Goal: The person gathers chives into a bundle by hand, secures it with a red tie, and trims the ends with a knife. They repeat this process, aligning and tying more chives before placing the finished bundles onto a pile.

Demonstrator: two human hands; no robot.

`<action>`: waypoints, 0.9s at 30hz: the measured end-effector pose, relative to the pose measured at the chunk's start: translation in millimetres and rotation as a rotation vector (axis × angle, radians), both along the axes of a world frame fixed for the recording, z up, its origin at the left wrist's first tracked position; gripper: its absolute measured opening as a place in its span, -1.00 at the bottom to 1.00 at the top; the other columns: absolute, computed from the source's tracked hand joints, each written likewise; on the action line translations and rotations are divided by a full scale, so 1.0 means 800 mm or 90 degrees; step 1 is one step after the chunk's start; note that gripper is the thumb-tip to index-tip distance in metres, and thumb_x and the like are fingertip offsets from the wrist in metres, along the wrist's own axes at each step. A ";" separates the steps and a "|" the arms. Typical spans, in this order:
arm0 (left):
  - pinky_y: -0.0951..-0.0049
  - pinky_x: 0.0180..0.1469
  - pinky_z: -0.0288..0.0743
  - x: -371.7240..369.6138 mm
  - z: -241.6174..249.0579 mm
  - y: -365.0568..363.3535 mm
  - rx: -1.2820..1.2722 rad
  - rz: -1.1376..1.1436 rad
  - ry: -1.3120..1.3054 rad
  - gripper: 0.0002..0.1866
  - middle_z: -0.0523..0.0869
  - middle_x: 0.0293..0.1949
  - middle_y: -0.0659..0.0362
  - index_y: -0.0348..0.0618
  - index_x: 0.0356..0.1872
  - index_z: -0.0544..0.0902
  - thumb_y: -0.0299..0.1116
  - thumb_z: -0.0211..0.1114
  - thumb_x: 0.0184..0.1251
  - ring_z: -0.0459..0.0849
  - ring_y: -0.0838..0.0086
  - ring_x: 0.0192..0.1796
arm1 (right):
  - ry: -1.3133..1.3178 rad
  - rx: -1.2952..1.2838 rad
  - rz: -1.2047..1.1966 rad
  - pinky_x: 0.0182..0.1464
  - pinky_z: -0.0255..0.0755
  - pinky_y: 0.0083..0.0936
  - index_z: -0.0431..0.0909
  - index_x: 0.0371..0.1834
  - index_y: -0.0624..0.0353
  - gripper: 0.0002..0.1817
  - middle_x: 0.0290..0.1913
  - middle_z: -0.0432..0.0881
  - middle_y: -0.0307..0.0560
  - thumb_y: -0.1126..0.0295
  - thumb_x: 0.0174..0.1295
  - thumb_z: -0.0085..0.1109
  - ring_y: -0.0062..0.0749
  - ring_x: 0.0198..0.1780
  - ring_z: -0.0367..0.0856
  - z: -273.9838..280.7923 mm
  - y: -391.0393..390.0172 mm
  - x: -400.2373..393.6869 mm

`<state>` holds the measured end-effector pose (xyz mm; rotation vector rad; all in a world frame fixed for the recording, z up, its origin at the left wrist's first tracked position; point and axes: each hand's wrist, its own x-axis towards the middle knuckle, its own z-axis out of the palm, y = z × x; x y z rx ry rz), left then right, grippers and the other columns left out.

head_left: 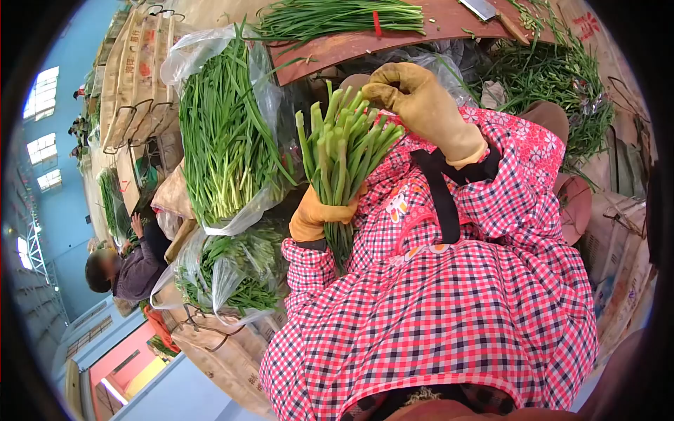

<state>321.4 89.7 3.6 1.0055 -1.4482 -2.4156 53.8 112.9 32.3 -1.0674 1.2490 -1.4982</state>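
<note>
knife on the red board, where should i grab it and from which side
By its wooden handle, probably coming from the wearer's side with the right hand, which is the nearer one. The handle slants toward the wearer near the edge of the board, while the metal blade points away.

Bunch of grn stalks [342,151] is held in L hand [319,213]. Thick, paler ends fan out above grip, tips uneven; darker, thinner part shows below.
</note>
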 end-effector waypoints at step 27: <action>0.44 -0.60 0.40 0.015 -0.002 0.003 0.043 0.015 0.191 -0.25 0.73 -0.18 -0.17 -0.51 0.21 0.48 -0.62 0.55 -0.15 0.57 0.38 -0.59 | -0.046 -0.062 -0.189 -0.36 0.41 -0.66 0.65 -0.21 0.23 -0.67 -0.34 0.70 -0.16 0.22 0.51 -0.01 -0.61 -0.47 0.53 0.024 0.064 -0.063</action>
